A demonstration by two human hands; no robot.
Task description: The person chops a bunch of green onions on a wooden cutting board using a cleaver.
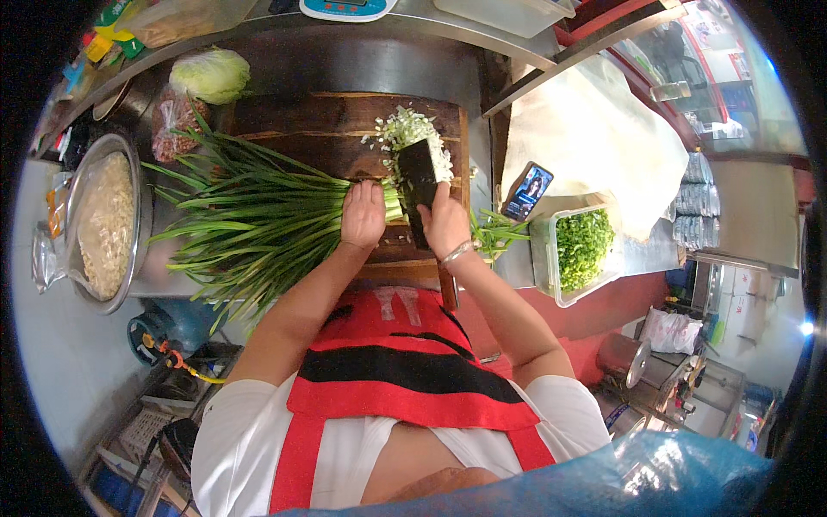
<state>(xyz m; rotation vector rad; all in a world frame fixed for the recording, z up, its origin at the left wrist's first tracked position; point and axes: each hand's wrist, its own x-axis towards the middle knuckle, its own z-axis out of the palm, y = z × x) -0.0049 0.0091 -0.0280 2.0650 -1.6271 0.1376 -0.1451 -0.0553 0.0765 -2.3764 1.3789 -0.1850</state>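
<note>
My left hand [363,213] presses down on a large bunch of long scallion-like greens [258,200], close to the cut pale ends. The leaves fan out leftward across a dark wooden cutting board [291,123] and over the counter edge. My right hand [447,223] grips a dark-bladed cleaver [418,171], whose brown handle end [447,287] shows below the wrist. The blade stands just right of the stalk ends. Finely chopped white and pale-green pieces [410,129] are heaped beyond and beside the blade. A few loose green trimmings [494,232] lie right of the board.
A clear plastic tub [544,258] of chopped greens [583,249] and a lit phone [528,190] sit at right. Left are a metal bowl [137,258], a bagged reddish food [173,126] and a napa cabbage [210,76]. A metal shelf [413,21] crosses the back, holding a scale [349,8].
</note>
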